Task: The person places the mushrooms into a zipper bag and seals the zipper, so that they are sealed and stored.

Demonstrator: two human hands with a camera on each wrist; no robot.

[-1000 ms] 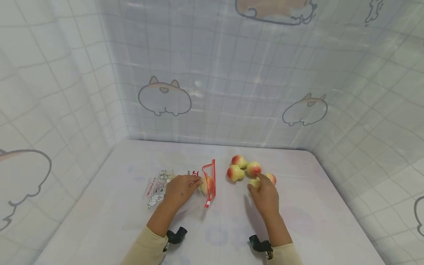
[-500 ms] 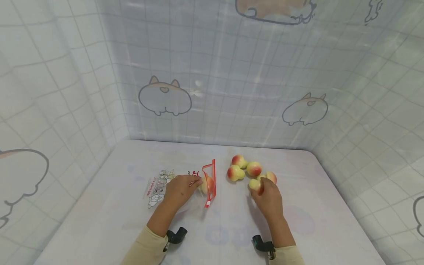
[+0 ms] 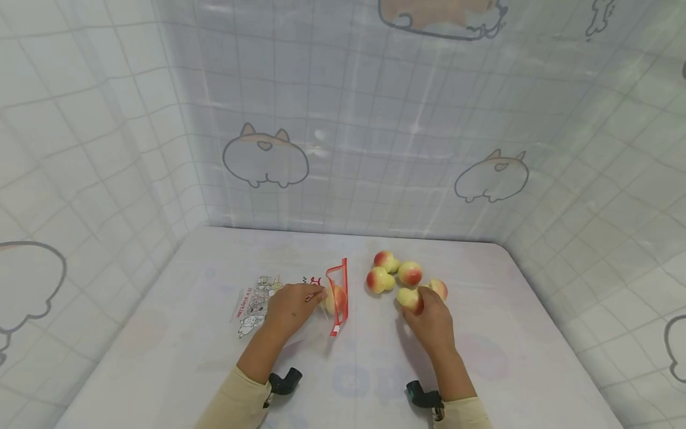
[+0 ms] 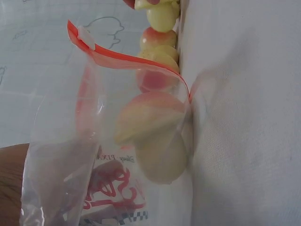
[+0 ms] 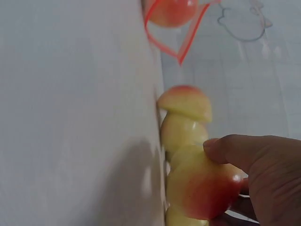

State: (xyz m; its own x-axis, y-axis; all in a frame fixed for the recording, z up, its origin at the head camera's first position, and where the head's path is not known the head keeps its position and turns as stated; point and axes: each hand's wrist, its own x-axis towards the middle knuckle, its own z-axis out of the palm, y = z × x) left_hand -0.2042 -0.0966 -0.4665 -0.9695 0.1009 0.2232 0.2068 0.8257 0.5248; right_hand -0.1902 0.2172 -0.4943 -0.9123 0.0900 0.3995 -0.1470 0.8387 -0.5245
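A clear plastic zip bag [image 3: 254,301] with cartoon prints lies on the table, its red-edged mouth [image 3: 345,285] spread open toward the right. My left hand [image 3: 292,308] pinches the upper side of the bag near that mouth. Inside sits one toy mushroom [image 4: 162,155], yellow with a reddish cap, seen through the plastic. My right hand [image 3: 433,319] grips another such mushroom [image 5: 207,186] between thumb and fingers, its yellow end toward the left. In the right wrist view the thumb presses on it, and the other fingers are partly hidden behind.
Beyond the right hand lie several more toy mushrooms: two at the left [image 3: 380,280] [image 3: 384,261], one in the middle [image 3: 410,273] and one at the right [image 3: 439,289]. A white cloth covers the table [image 3: 354,369]. Patterned curtains [image 3: 343,179] rise behind and at both sides.
My right hand has taken up the mushroom from beside the rightmost one, turned it, and shifted it slightly left. My left hand and the bag have stayed in place.
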